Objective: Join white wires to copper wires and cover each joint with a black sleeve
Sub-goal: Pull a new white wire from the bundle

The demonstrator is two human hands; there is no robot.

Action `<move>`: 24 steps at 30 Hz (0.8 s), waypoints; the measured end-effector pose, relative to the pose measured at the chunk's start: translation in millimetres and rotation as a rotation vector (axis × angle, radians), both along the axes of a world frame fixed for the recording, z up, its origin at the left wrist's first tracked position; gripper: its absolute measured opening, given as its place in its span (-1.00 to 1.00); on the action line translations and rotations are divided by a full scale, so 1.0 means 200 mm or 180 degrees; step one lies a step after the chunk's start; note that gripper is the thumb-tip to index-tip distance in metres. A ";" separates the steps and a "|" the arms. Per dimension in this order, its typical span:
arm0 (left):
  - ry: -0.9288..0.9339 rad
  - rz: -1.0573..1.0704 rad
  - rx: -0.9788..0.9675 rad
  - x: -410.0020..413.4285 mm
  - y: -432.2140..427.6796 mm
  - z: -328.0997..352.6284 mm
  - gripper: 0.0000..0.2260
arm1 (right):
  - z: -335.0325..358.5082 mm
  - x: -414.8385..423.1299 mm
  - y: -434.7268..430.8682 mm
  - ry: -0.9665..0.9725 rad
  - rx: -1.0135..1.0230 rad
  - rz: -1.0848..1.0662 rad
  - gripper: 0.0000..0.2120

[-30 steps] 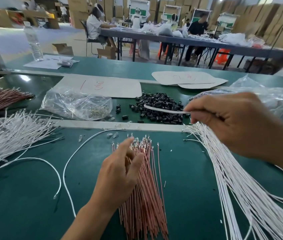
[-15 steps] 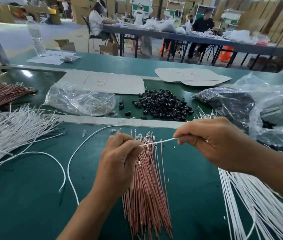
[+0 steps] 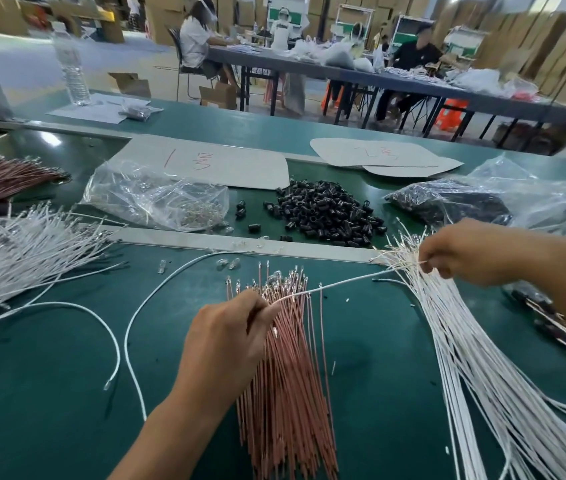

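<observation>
White wire (image 3: 343,284), a single strand, is stretched taut in the air between my two hands. Left hand (image 3: 226,341): fingers curled, thumb and forefinger pinching the strand's near end. Whether a copper piece is caught in the same pinch I cannot tell. Right hand (image 3: 465,252): fingertips closed on the strand's far end, right at the tips of the white wires (image 3: 482,375) that fan out below that wrist.

Copper wires (image 3: 288,393) lie in a thick heap directly under the left hand and run back along its forearm, with their metal tips just beyond the knuckles. Black sleeves (image 3: 323,213) sit in a loose pile beyond both hands, past the metal strip and well apart from either grip.

Progress, as I judge it: early in this cycle. One white strand is picked out; no joint is visible on it and no sleeve is on it. Joining and sleeving remain, and both heaps look large. Dark pieces near the right forearm may be finished ones; too blurred to say.

Further out: green table (image 3: 49,393), with a clear bag (image 3: 156,199) of small parts beyond the left hand.
</observation>
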State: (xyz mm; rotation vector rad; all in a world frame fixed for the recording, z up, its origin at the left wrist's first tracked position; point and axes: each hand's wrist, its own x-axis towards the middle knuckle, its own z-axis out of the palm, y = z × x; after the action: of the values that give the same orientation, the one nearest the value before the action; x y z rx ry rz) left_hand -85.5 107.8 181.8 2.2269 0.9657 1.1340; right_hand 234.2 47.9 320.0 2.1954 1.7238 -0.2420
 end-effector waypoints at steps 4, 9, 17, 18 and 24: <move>0.0277 -0.0125 -0.0208 0.01 -0.01 -0.02 -0.76 | -0.12 0.00 0.15 -0.0200 -0.0639 -0.0119 -0.81; 0.0330 -0.0095 -0.0384 0.02 0.00 -0.06 -0.84 | -0.32 -0.13 0.48 0.0486 0.0739 -0.0095 -0.80; 0.0309 -0.0053 -0.0244 0.03 0.01 -0.03 -0.90 | -0.55 -0.14 0.77 0.0170 0.1347 -0.1017 -0.76; 0.0329 -0.0050 -0.0254 0.03 0.01 -0.04 -0.89 | -0.56 -0.14 0.79 0.0148 0.1336 -0.1057 -0.77; 0.0284 -0.0071 -0.0324 0.02 -0.01 -0.05 -0.89 | -0.60 -0.15 0.74 -0.0093 0.1184 -0.0661 -0.69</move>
State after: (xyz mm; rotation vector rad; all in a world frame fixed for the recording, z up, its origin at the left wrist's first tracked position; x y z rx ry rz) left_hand -82.3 106.7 172.5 2.2167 1.0089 0.9609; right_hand 203.5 196.4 200.8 2.6313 1.6300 0.0698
